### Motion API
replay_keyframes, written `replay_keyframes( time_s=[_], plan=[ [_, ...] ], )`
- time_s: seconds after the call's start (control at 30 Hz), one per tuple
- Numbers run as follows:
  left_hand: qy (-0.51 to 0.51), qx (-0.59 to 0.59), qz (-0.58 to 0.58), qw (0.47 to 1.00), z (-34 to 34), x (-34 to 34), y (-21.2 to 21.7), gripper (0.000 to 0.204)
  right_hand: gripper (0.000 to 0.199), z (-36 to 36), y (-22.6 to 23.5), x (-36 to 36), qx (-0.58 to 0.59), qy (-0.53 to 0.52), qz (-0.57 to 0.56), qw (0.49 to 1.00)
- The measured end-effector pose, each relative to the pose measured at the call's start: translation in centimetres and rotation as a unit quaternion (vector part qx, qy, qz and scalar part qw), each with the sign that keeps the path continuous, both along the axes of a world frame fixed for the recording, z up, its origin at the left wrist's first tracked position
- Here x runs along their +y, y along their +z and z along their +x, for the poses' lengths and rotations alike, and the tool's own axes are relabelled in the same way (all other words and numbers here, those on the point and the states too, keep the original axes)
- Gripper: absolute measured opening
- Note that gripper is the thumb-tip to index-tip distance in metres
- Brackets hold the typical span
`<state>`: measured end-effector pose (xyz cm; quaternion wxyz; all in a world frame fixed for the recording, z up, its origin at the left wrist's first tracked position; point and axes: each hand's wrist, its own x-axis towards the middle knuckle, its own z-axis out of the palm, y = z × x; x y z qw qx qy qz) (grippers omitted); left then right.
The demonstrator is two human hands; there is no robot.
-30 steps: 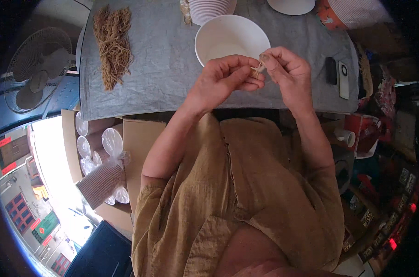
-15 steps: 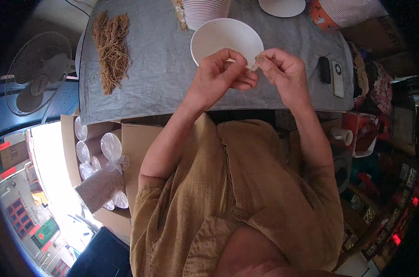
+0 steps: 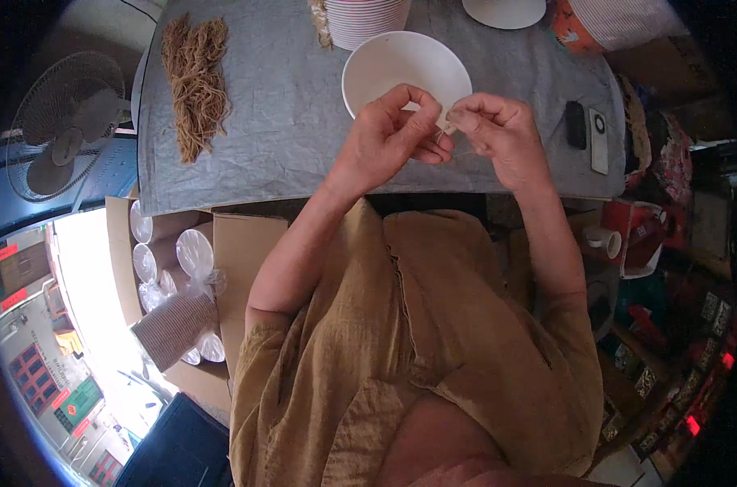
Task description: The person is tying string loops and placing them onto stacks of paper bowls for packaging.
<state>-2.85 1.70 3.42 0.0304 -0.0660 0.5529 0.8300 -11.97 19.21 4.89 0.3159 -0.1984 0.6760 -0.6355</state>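
Both my hands meet just over the near rim of a white bowl (image 3: 376, 71) on the grey-covered table. My left hand (image 3: 384, 138) is closed, thumb and index finger pinched, the other fingers curled beneath. Opposite it, my right hand (image 3: 506, 138) pinches with thumb and forefinger. Between the fingertips is a small pale piece with thin strands (image 3: 445, 128), mostly hidden, so its kind is unclear. Farther left on the cloth lies a bundle of brown, stringy, dried-looking strands (image 3: 196, 89).
Behind the bowl stands a stack of white bowls (image 3: 368, 24). A white lid or plate (image 3: 505, 10) and an orange patterned stack (image 3: 575, 28) are at the far right. A black case (image 3: 575, 124) lies nearer. Below left, a carton (image 3: 242, 268) holds wrapped cup stacks; a fan (image 3: 66, 126) stands left.
The fingertips have shifted slightly around the small pale piece, and the right hand's fingers sit a little differently. Both hands stay close together by the bowl's near rim.
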Motion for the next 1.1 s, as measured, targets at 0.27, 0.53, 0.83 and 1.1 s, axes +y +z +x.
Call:
replay_keyframes(
  time_s=[0.27,0.53,0.83,1.1],
  plan=[
    [-0.033,0.043,-0.047,0.997,-0.1,0.1,-0.6,0.018,0.015,-0.6,1.1,-0.3,-0.050,-0.022,-0.037,0.998],
    [0.056,0.086,-0.176,0.979,1.0,0.8,-1.0,0.010,0.009,-1.2,1.8,2.0,0.106,0.105,0.070,0.986],
    [0.153,0.150,-0.366,0.906,1.5,2.6,-1.5,0.011,0.009,0.4,3.1,3.5,0.112,-0.004,-0.037,0.993],
    [0.109,0.091,-0.522,0.841,2.5,1.4,-2.2,0.020,0.012,0.4,3.3,5.4,0.089,-0.134,-0.068,0.985]
  ],
)
